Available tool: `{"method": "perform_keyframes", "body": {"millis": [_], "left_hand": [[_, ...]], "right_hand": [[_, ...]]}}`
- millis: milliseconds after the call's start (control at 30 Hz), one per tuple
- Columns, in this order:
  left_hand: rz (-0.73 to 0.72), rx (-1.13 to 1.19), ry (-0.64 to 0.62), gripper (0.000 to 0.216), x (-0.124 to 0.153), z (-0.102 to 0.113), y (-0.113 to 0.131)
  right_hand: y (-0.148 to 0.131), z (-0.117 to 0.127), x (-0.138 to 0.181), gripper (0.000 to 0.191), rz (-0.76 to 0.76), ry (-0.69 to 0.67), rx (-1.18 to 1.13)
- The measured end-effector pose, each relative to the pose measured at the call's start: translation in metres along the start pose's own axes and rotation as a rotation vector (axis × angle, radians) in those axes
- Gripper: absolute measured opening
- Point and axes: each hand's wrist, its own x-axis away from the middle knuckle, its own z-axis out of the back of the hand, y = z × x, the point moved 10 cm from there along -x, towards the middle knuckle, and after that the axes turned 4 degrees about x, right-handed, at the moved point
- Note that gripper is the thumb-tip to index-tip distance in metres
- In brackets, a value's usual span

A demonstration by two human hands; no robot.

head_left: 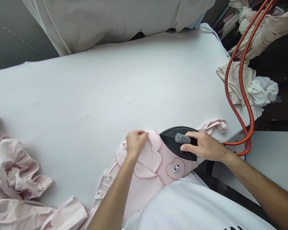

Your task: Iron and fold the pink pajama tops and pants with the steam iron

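Note:
A pink shirt (144, 188) with a wide collar and a googly-eyed heart patch (176, 168) lies on the white padded table near my body. My left hand (136, 142) is closed, pinching the shirt's collar at its upper edge. In my right hand (204, 145) is the handle of a black steam iron (170, 137) with a grey grip end. The iron rests flat on the shirt, its pointed tip toward the collar. A pink sleeve (214, 126) sticks out beyond the iron, and the cloth under the soleplate is hidden.
Crumpled pink garments (14, 172) lie at the left. Two orange hoses (242, 67) loop down at the right to the iron. Beige and white cloths (244, 81) sit at the table's (105, 86) right end. Pale draped fabric (124, 22) hangs along the far edge.

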Motion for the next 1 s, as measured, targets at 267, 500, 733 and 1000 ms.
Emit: {"method": "perform_keyframes", "body": {"millis": [267,500,733,1000], "left_hand": [[-0.057,-0.165,-0.051,0.012,-0.01,0.002,0.014],[-0.06,-0.255,-0.08,0.012,-0.015,0.0,0.017],[-0.084,-0.323,-0.147,0.013,-0.018,-0.002,0.024],[-0.095,-0.193,0.246,0.024,-0.011,0.097,0.012]], "right_hand": [[-0.03,-0.056,-0.016,0.047,0.047,-0.084,0.449],[-0.052,-0.08,-0.029,0.054,0.131,-0.15,0.616],[-0.07,-0.089,-0.037,0.052,0.234,-0.228,0.685],[-0.095,-0.06,-0.09,0.062,0.264,-0.196,0.713]]}}
